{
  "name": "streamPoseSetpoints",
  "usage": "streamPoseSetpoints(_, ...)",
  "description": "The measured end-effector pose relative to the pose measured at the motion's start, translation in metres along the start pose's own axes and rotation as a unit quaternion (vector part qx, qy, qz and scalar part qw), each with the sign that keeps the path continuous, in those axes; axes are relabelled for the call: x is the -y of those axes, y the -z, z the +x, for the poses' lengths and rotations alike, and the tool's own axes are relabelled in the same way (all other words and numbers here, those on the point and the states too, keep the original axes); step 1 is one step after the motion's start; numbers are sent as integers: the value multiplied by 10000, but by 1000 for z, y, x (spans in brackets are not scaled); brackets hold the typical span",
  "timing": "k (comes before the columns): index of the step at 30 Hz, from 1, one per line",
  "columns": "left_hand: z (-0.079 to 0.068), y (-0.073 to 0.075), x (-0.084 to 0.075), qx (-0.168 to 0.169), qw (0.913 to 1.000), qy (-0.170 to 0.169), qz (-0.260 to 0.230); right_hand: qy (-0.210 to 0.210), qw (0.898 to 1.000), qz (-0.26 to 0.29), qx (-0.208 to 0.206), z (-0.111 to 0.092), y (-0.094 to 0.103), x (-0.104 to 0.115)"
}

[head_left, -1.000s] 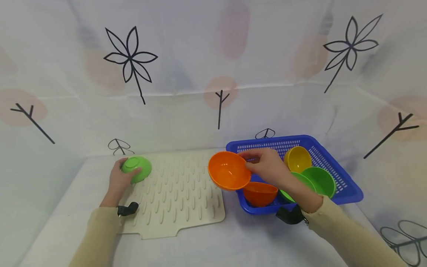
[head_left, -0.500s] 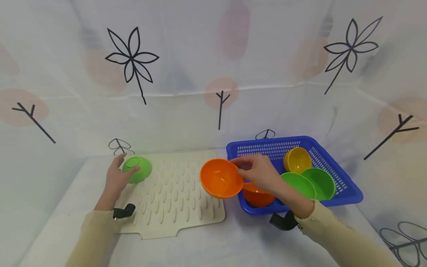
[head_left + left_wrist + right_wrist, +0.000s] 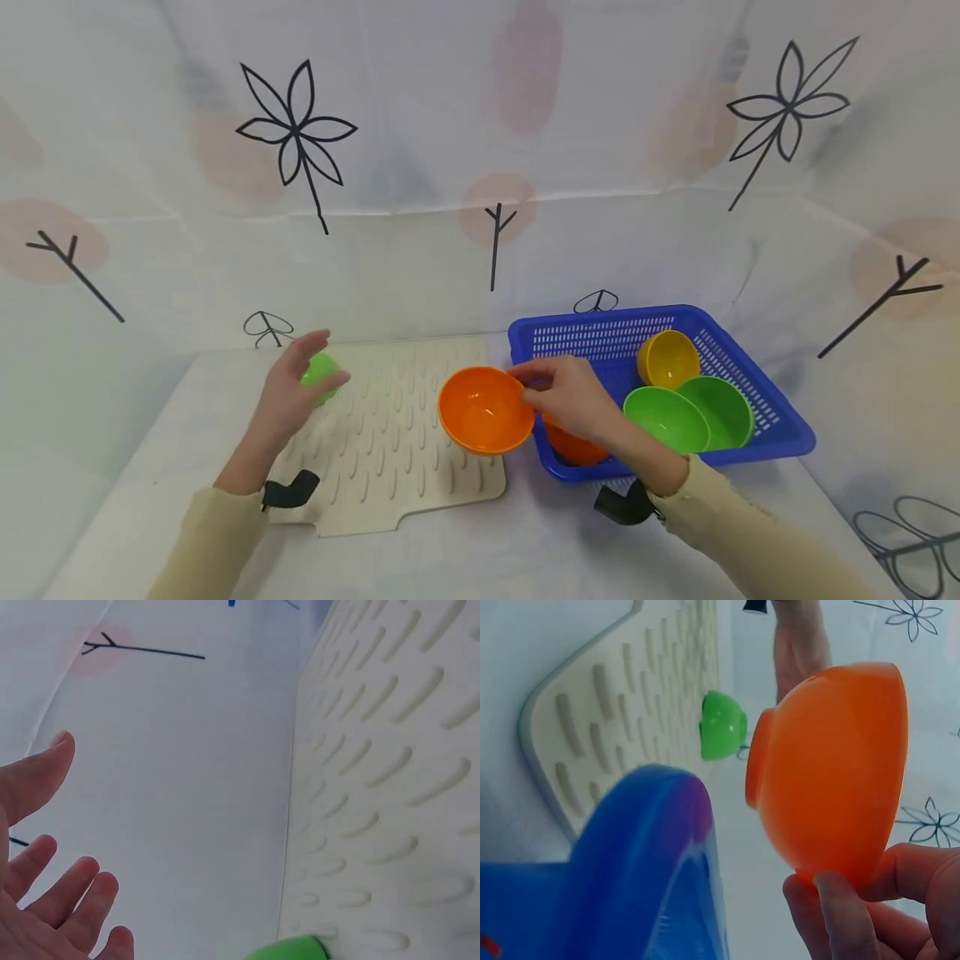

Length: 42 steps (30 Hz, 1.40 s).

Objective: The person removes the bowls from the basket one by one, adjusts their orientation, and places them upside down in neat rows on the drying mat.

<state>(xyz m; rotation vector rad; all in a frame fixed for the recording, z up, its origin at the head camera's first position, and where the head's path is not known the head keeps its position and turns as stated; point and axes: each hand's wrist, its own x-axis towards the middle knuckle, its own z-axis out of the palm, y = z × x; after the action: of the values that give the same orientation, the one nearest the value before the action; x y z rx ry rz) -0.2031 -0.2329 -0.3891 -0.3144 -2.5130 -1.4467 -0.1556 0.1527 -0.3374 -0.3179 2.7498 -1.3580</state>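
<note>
My right hand (image 3: pixel 570 398) pinches an orange bowl (image 3: pixel 486 410) by its rim, mouth up and tilted toward the head camera, between the mat and the basket. In the right wrist view the bowl (image 3: pixel 832 772) shows its side and foot ring, with fingers (image 3: pixel 844 915) at the rim. My left hand (image 3: pixel 288 392) holds nothing; its fingers and thumb are spread above and in front of a green bowl (image 3: pixel 322 371). That green bowl (image 3: pixel 721 726) lies upside down on the cream ridged drying mat (image 3: pixel 397 483), partly hidden by the hand in the head view.
At the right stands a blue plastic basket (image 3: pixel 780 429) with slotted walls. In it are a yellow bowl (image 3: pixel 667 358), two green bowls, the nearer green bowl (image 3: pixel 666 419) leaning on the other, and an orange bowl (image 3: pixel 573 446). A patterned cloth (image 3: pixel 405 275) hangs behind.
My left hand has let go of the upside-down green bowl and moved off it, rising and shifting right. My right hand has carried the orange bowl left and a little nearer.
</note>
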Motion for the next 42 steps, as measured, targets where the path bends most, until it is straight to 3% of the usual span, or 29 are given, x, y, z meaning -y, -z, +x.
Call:
streamPoseSetpoints(9, -20, -26, -27, 985, 9937, -486, -232, 69, 9996, 290, -32, 2, -20, -2)
streamPoseSetpoints(16, -34, -44, -37, 1794, 9785, -837, -581, -9, 9985, 537, -144, 2, -35, -1)
streamPoseSetpoints(21, -44, -53, -40, 2211, 9685, -815, -811, -13, 9978, 636, -195, 2, -42, -2)
streamPoseSetpoints(32, -54, -70, -43, 2392, 9615, -623, -1198, 35, 9982, 488, -336, 3, -47, -3)
streamPoseSetpoints(42, -56, -86, -47, 2012, 9707, -279, -1287, 58, 9982, 464, -386, 1, -46, -4)
